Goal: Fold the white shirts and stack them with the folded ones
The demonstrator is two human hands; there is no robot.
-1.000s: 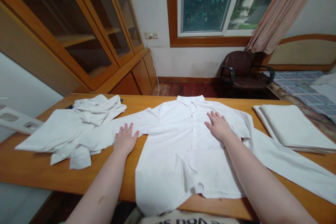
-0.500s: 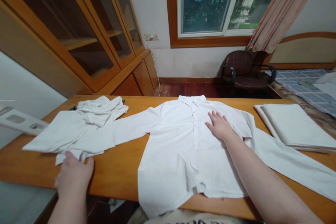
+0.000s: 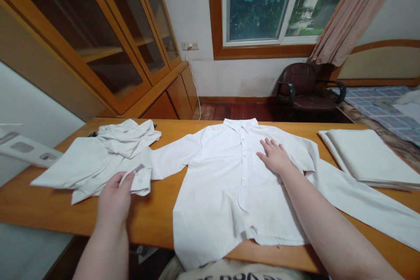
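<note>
A white long-sleeved shirt (image 3: 226, 183) lies spread, buttoned front up, on a wooden table (image 3: 154, 214). My left hand (image 3: 114, 199) is closed on the cuff end of the shirt's left-side sleeve (image 3: 157, 164), which is folded back toward the body. My right hand (image 3: 274, 156) lies flat with fingers spread on the shirt's chest, right of the button line. The other sleeve (image 3: 367, 210) trails out to the right.
A crumpled pile of white garments (image 3: 98, 153) lies at the table's left. Folded white cloths (image 3: 367, 157) are stacked at the right. Behind the table are a glass-door cabinet (image 3: 98, 39), a window and a dark chair (image 3: 305, 87). A white panel (image 3: 26, 148) juts in at the left edge.
My left hand left the sleeve near the shoulder, went down left to the sleeve's end, took the cuff and brought it inward. My right hand stayed in place.
</note>
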